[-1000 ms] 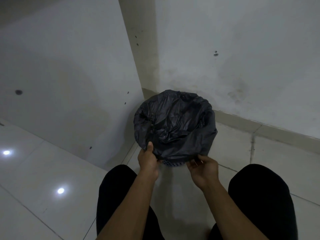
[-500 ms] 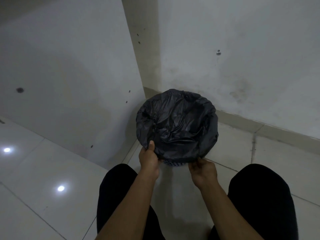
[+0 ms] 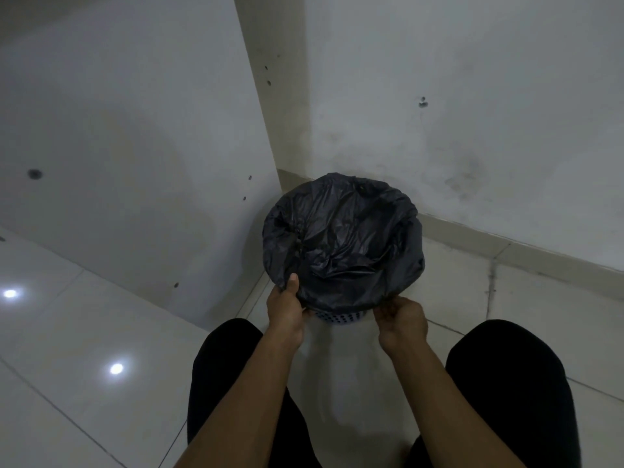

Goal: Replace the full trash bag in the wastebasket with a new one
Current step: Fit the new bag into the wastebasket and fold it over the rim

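White wall (image 3: 489, 79) fills the upper right of the frame, a second white panel (image 3: 118, 130) the upper left; they meet at a beige corner strip (image 3: 270, 79) running down to centre frame. The panel has a few small dark holes, and one small fixture sits on the wall at upper right. A beige skirting (image 3: 506, 251) runs along the wall base toward the right edge.

Glossy tile floor (image 3: 67, 349) covers the lower half, with two bright light reflections at lower left.

The person's knees in black trousers (image 3: 506, 383) take the bottom centre and bottom right, both bare forearms reaching up between them.

Black trash bag (image 3: 341, 238) is at centre frame, tucked in the corner, mouth open and folded down over the rim of the wastebasket (image 3: 337, 319). Only a small strip of the basket shows below the bag's near edge: bluish, perforated wall. Bag interior is crumpled; can't tell the contents.

Left hand (image 3: 285, 309) is at the bag's lower-left edge, thumb laid up on the plastic, fingers curled under the folded hem, gripping it. Right hand (image 3: 400, 319) is at the lower-right edge, fingers pinched closed on the hem there.
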